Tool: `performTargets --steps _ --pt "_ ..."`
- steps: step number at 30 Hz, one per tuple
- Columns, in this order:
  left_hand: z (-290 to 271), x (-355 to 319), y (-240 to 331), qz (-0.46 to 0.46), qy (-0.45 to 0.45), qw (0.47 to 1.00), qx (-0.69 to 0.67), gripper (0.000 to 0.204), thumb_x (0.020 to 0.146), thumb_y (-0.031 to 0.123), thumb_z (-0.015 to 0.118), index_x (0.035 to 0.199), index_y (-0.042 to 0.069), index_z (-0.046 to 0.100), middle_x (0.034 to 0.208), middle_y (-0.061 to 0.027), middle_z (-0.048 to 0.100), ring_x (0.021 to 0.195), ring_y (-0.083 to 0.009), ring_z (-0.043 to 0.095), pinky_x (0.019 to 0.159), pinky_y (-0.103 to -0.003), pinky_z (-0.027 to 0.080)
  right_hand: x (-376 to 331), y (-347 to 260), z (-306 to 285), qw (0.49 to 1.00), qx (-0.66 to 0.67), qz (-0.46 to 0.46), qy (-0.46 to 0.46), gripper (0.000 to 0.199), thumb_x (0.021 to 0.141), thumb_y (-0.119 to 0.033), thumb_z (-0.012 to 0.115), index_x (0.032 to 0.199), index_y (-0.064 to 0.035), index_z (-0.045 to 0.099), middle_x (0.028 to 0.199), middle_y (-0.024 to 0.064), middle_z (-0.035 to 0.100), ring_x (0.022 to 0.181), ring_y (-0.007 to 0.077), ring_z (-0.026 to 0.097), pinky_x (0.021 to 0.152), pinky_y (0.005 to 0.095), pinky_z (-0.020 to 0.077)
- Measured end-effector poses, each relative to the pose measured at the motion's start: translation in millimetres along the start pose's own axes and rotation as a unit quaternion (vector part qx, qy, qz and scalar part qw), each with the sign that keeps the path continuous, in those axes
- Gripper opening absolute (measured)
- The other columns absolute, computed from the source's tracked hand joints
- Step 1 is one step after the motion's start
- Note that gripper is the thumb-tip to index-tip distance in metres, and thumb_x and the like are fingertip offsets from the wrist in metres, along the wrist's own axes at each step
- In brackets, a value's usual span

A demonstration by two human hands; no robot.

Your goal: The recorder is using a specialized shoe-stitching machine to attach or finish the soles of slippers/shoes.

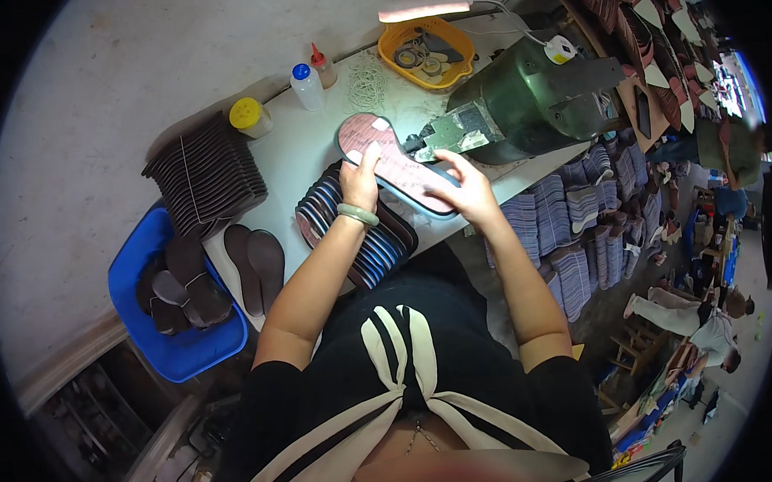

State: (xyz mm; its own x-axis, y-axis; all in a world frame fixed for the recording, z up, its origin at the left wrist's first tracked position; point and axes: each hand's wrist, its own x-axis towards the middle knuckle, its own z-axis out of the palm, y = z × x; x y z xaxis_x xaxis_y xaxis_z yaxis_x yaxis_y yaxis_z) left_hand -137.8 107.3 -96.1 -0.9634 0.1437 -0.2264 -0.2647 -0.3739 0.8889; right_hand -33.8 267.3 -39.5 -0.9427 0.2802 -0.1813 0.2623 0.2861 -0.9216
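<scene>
A shoe sole (400, 170) with a pinkish patterned face and a dark, bluish edge is held flat between both hands. My left hand (360, 182) grips its left edge near the wider end, thumb on top. My right hand (471, 192) holds the narrower end at the right, its fingers curled at the edge. The sole's far edge is close to the small working head of a green machine (526, 109); whether they touch I cannot tell. Just below my left hand lies a row of similar soles (378, 256) with blue-dark edges, partly hidden by my forearm.
A tied bundle of dark soles (205, 175) and a blue bin (151, 334) with dark pieces are at left. Bottles (308, 89), a yellow-lidded jar (250, 116) and an orange basket (426, 36) line the table's back. A lamp (425, 8) hangs above; stacked soles (568, 209) stand right.
</scene>
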Motion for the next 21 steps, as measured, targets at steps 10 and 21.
performTargets --steps 10,21 --pt "-7.1 41.6 16.7 0.085 -0.034 0.985 0.146 0.042 0.085 0.021 0.06 0.116 -0.005 0.051 0.115 -0.0141 0.058 0.105 -0.0215 0.056 0.09 -0.031 0.043 -25.5 -4.3 37.0 0.863 0.419 0.255 -0.125 0.035 0.091 -0.029 0.052 0.09 0.0045 0.063 0.067 0.0046 0.061 0.052 0.0095 0.055 0.05 0.0192 0.0453" --pt "22.4 88.0 108.0 0.187 -0.536 0.475 0.672 0.034 0.078 0.043 0.06 0.102 0.02 0.069 0.104 -0.0059 0.065 0.11 -0.0224 0.053 0.11 -0.052 0.014 2.2 -4.5 78.9 0.892 0.405 0.202 0.003 0.029 0.09 -0.025 0.054 0.085 0.0029 0.062 0.064 0.0043 0.06 0.048 0.0074 0.052 0.044 0.0186 0.0393"
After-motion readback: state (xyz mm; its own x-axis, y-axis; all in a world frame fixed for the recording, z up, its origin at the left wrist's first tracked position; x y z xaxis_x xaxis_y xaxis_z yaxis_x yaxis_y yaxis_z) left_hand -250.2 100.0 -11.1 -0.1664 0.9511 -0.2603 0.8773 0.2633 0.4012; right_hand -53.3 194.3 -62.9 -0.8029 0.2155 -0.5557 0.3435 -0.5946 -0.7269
